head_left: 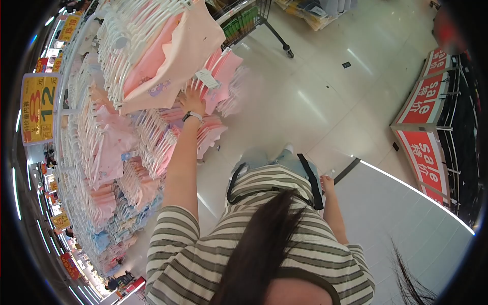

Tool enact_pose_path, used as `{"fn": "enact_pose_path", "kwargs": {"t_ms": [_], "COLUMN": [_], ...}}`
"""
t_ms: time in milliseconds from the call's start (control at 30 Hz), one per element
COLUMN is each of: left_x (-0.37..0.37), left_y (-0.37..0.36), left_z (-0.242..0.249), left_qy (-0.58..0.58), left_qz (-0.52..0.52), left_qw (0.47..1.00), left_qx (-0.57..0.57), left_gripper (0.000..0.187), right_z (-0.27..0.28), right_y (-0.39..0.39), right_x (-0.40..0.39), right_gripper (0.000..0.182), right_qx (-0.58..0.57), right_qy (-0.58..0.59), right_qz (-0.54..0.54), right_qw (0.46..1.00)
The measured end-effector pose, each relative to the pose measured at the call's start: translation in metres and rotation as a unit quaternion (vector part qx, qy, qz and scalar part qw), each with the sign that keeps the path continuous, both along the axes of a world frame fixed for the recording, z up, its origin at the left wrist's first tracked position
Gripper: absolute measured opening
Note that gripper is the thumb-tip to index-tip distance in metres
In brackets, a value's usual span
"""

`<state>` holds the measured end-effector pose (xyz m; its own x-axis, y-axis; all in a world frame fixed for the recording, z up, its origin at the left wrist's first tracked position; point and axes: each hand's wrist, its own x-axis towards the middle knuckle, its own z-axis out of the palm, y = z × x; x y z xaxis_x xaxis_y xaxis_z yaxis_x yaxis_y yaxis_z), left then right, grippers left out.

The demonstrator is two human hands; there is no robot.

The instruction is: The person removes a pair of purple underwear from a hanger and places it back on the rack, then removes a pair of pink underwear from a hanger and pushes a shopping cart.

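Note:
My left hand [193, 104], with a band on its wrist, reaches into a rack of pink children's underpants [218, 76] on white hangers. Its fingers are spread against the garments, just below a white tag [207, 79]. Right above it hangs a larger-looking peach pair of underpants [178, 61] with a small purple print. My right hand [328, 185] is low beside my hip, fingers curled, with a small whitish thing [331, 173] at the fingertips; I cannot tell what it is.
More hanging underpants [104, 147] fill the rack on the left, with a yellow price sign [40, 108]. A shopping cart [246, 23] stands ahead. Red sale signs [419, 157] line a display at right, and a grey panel [396, 223] with a bright edge is near my right arm.

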<state>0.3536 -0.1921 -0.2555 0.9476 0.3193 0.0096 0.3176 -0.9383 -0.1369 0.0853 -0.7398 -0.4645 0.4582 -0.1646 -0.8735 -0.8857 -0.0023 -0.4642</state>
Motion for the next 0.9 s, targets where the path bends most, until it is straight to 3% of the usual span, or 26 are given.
{"fn": "enact_pose_path", "kwargs": {"t_ms": [200, 367, 433, 467, 533, 667, 733, 900], "left_x": [-0.009, -0.025, -0.028, -0.032, -0.044, -0.074, -0.101, -0.146], "left_y": [0.003, 0.011, 0.012, 0.028, 0.066, 0.062, 0.049, 0.045], "left_z": [0.011, 0.009, 0.015, -0.005, -0.072, -0.079, -0.066, -0.102], "left_qy": [0.005, -0.040, 0.032, 0.029, -0.096, -0.061, -0.016, -0.062], "left_qz": [0.071, 0.002, 0.029, 0.045, 0.050, 0.128, 0.079, 0.036], "left_qw": [0.997, 0.995, 0.998, 0.997, 0.990, 0.990, 0.997, 0.995], "left_qx": [0.005, 0.087, 0.051, 0.057, 0.096, 0.005, 0.007, 0.071], "left_gripper": [0.051, 0.051, 0.054, 0.054, 0.059, 0.067, 0.070, 0.070], "right_z": [-0.018, -0.017, -0.015, -0.013, -0.008, 0.003, 0.004, -0.010], "right_y": [-0.009, -0.008, -0.003, 0.001, 0.008, 0.011, 0.011, -0.004], "right_x": [-0.018, 0.008, 0.026, 0.034, 0.049, 0.066, 0.069, 0.067], "right_gripper": [0.026, 0.027, 0.027, 0.027, 0.027, 0.029, 0.029, 0.029], "right_qx": [0.004, 0.016, 0.020, 0.011, 0.020, 0.016, 0.007, -0.004], "right_qy": [0.042, 0.009, -0.003, -0.010, -0.020, -0.038, -0.032, -0.013], "right_qz": [-0.032, -0.016, 0.008, 0.010, 0.032, 0.084, 0.108, 0.133], "right_qw": [0.999, 1.000, 1.000, 1.000, 0.999, 0.996, 0.994, 0.991]}}
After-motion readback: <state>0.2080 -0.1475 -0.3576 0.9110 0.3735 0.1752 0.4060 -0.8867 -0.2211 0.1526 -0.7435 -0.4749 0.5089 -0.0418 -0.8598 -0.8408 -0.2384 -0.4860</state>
